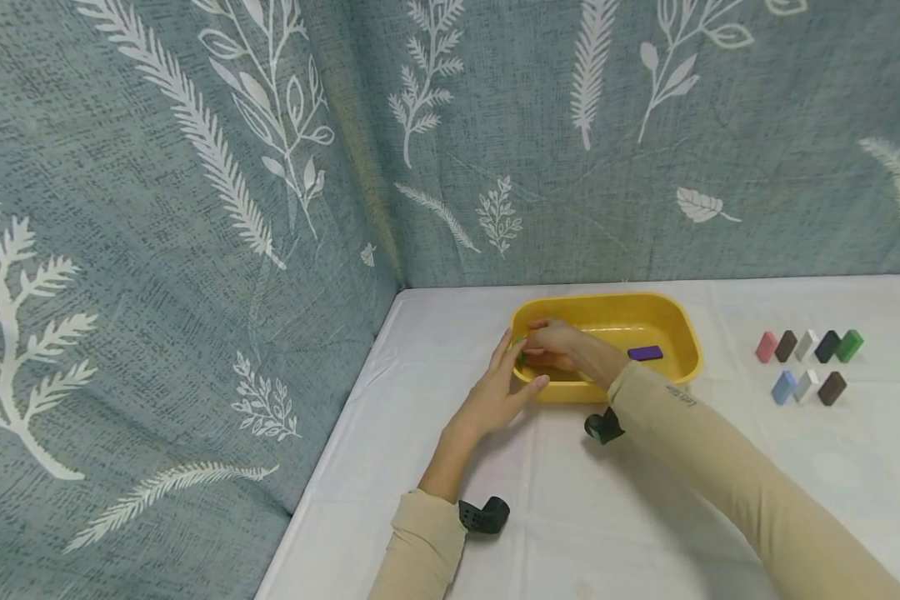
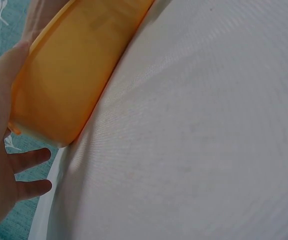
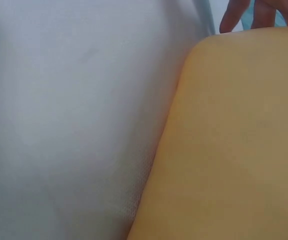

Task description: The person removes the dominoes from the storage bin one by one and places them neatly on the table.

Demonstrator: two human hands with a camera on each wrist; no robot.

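Note:
A yellow plastic tub stands on the white-covered table against the back cloth. My right hand reaches down into its left end, fingers curled. At the fingertips a small green block shows by the left wall, mostly covered by the fingers; I pinch it there. My left hand lies along the tub's left front corner, fingers spread and fairly straight, thumb by the front rim. In the left wrist view the thumb touches the rim. A purple block lies flat on the tub's floor.
To the right of the tub, small blocks stand upright in two rows: a back row with a pink block and a green block, and a front row with a blue block. A patterned cloth hangs behind and at left.

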